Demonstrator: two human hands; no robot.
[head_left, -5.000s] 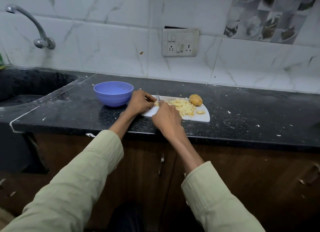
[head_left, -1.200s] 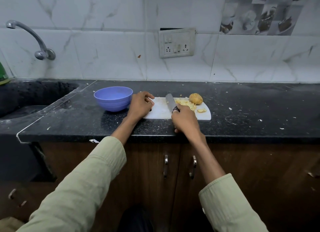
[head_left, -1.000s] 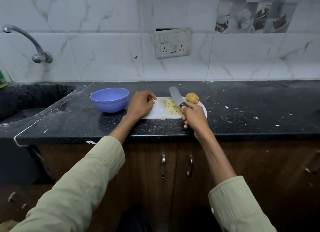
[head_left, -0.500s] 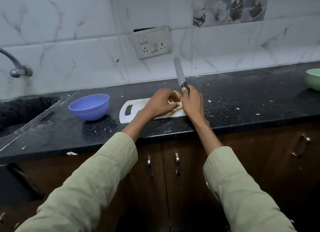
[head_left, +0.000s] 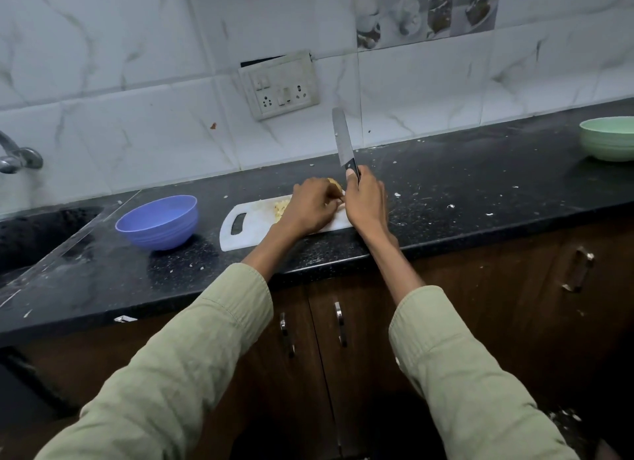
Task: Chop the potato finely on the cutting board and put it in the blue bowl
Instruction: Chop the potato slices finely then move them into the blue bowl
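On the speckled black bench (head_left: 446, 192), below marble wall tiles (head_left: 137, 65), the potato (head_left: 334, 184) is gripped by the left hand (head_left: 310, 207) over the cutting board (head_left: 255, 223); the knife (head_left: 344, 144) is held blade-up in the right hand (head_left: 365, 202). The blue bowl (head_left: 157, 221) is set left of the board.

A green bowl (head_left: 608, 138) sits on the black counter (head_left: 480, 181), far right of the wall socket (head_left: 279, 85); a tap (head_left: 17, 156) and sink (head_left: 37, 235) lie far left.

Counter (head_left: 446, 185) — bowls, board, perhaps crumbs.
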